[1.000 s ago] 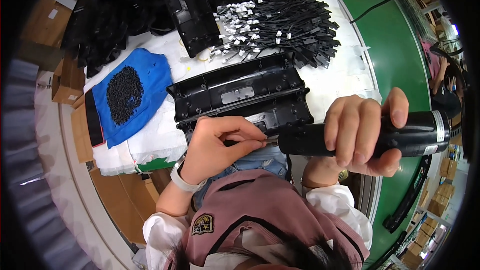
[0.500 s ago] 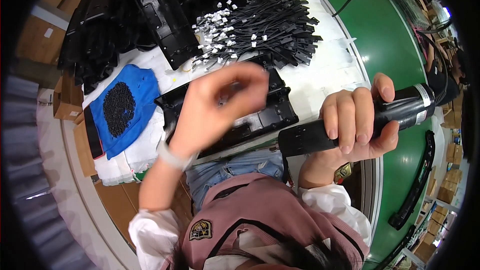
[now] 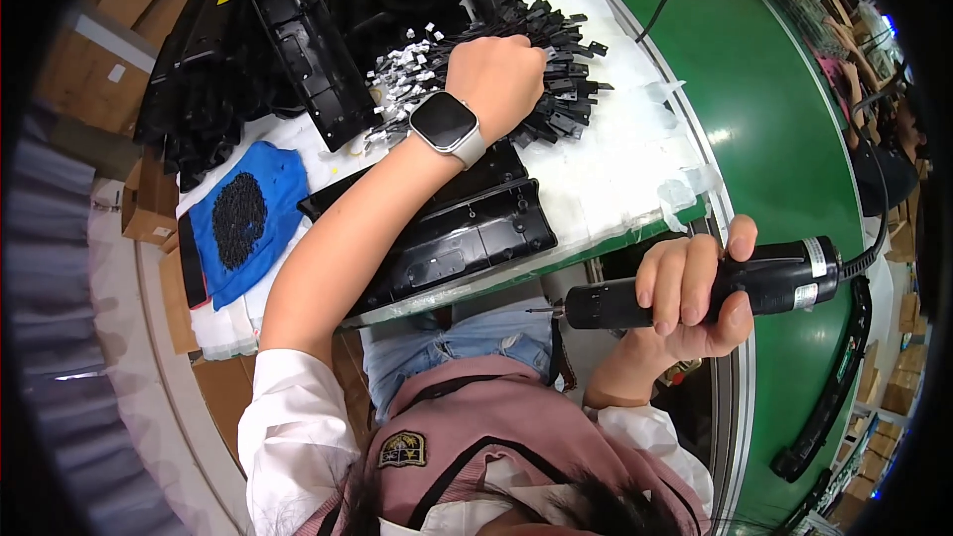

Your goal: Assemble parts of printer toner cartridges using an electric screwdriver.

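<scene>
My right hand (image 3: 695, 288) is wrapped around a black electric screwdriver (image 3: 615, 306), whose thin bit points left beyond the table's front edge. My left hand (image 3: 496, 84) is over the pile of short black cables with white connectors (image 3: 571, 89). Its fingers curl down into the pile; the fingertips and anything between them are hidden. Below that forearm, near the front edge of the table, lies a long black plastic housing (image 3: 476, 238), its inner side up; my arm covers part of it.
Several black housings (image 3: 308, 50) are stacked at the back left. A blue cloth (image 3: 283, 174) at the left bears a heap of small black screws (image 3: 238, 218). White sheeting (image 3: 615, 159) covers the table. Beyond it on the right runs a green surface (image 3: 794, 189). The screwdriver's cord (image 3: 879, 228) trails right.
My left hand has moved away from above the housing, up and right onto the cable pile. The screwdriver in my right hand has dropped slightly lower, and its bit now shows.
</scene>
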{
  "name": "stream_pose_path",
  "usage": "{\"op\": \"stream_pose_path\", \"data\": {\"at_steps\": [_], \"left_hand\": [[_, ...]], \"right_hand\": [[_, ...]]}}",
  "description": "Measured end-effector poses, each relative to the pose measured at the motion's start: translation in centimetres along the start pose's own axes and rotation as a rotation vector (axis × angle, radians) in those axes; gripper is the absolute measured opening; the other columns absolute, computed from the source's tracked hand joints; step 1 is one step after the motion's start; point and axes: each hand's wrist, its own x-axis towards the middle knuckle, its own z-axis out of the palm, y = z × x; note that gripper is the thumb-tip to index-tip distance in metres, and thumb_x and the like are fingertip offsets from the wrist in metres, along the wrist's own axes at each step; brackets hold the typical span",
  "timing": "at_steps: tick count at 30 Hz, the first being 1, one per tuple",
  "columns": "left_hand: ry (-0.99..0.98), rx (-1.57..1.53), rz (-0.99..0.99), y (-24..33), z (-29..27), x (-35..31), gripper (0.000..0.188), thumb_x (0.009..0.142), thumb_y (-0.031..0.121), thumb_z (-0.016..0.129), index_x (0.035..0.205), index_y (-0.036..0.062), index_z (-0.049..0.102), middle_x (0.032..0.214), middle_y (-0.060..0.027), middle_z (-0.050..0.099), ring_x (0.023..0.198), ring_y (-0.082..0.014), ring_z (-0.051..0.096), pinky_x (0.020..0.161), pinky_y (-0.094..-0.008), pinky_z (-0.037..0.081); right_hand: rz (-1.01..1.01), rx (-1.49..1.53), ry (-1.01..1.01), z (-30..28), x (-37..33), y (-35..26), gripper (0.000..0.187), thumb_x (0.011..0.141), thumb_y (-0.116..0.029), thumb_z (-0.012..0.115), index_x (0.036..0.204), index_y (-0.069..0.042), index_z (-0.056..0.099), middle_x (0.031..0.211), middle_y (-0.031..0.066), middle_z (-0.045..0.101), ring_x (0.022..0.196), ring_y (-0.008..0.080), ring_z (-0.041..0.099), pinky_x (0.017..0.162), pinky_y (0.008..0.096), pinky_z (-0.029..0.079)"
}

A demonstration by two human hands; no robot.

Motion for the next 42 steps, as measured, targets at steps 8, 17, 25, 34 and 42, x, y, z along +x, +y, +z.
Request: {"op": "stream_pose_path", "data": {"at_steps": [8,17,25,34,42], "left_hand": [[0.141,0.054,-0.071,0.0,-0.1,0.0,0.008,0.073,0.012,0.060,0.071,0.0044,0.062,0.070,-0.0117,0.064,0.063,-0.0308,0.064,0.058,-0.0386,0.053],[0.457,-1.108,-0.369,-2.1,-11.0,-1.0,0.007,0.084,0.003,0.060,0.088,-0.0036,0.059,0.072,-0.0119,0.063,0.061,-0.0111,0.061,0.054,-0.0239,0.047],[0.028,-0.567,-0.215,-4.2,-10.8,-10.2,0.013,0.084,0.006,0.061,0.095,0.0035,0.069,0.077,-0.0083,0.062,0.071,-0.0182,0.059,0.063,-0.0271,0.045],[-0.253,-0.747,-0.275,-5.5,-7.0,-15.1,0.010,0.078,0.007,0.066,0.086,0.0024,0.067,0.079,-0.0116,0.066,0.074,-0.0287,0.064,0.066,-0.0341,0.049],[-0.169,-0.533,-0.199,-4.9,-6.7,-16.1,0.007,0.077,0.010,0.066,0.081,0.0045,0.064,0.076,-0.0085,0.059,0.069,-0.0290,0.059,0.061,-0.0365,0.047]], "right_hand": [[0.035,0.002,0.038,0.1,-0.6,0.2,0.037,0.083,-0.019,0.062,0.109,-0.009,0.038,0.059,0.0019,0.049,0.041,0.0149,0.047,0.053,0.0325,0.045],[0.053,-0.005,0.022,-0.3,-0.7,0.0,0.038,0.083,-0.018,0.064,0.110,-0.009,0.038,0.061,0.0028,0.050,0.043,0.0162,0.049,0.055,0.0330,0.046],[0.079,0.028,-0.156,0.3,1.5,1.0,0.041,0.085,-0.021,0.064,0.114,-0.011,0.037,0.063,-0.0006,0.056,0.045,0.0138,0.055,0.054,0.0293,0.048],[0.141,-0.008,-0.259,3.5,5.2,4.9,0.041,0.085,-0.024,0.065,0.112,-0.013,0.037,0.063,-0.0001,0.058,0.044,0.0136,0.056,0.051,0.0286,0.048],[0.016,-0.222,-0.614,5.6,7.3,9.5,0.040,0.081,-0.025,0.073,0.105,-0.012,0.044,0.059,-0.0027,0.058,0.042,0.0081,0.055,0.045,0.0220,0.045]]}}
